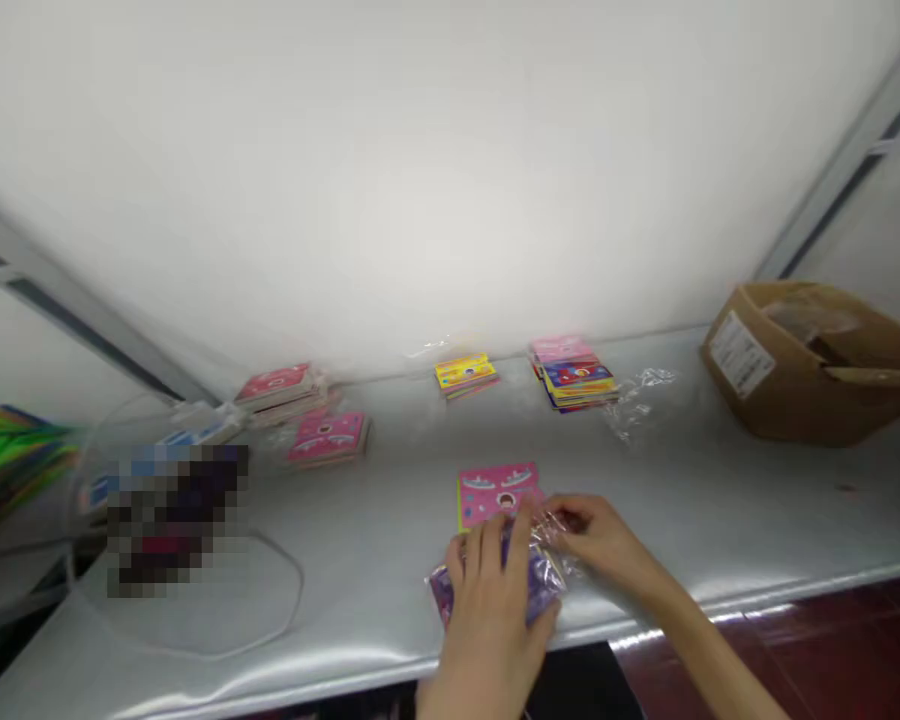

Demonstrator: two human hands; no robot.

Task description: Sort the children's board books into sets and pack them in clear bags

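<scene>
Near the table's front edge lies a purple card pack (541, 580) in clear plastic. My left hand (487, 590) rests over it with fingers stretched out flat, pressing on the pack and covering much of it. At the pack's right side, my right hand (604, 545) has its fingers closed on the crinkled end of the clear plastic bag (551, 530). Just behind the pack is a pink card (499, 488) with a yellow edge beneath it; my left fingertips reach over its lower part.
Behind are a yellow card stack (466, 371), a mixed stack (579, 374) beside loose plastic film (634, 400), and two pinkish stacks (328, 437) to the left. A cardboard box (810, 370) stands right. A cable (300, 590) loops at left, by a pixelated area.
</scene>
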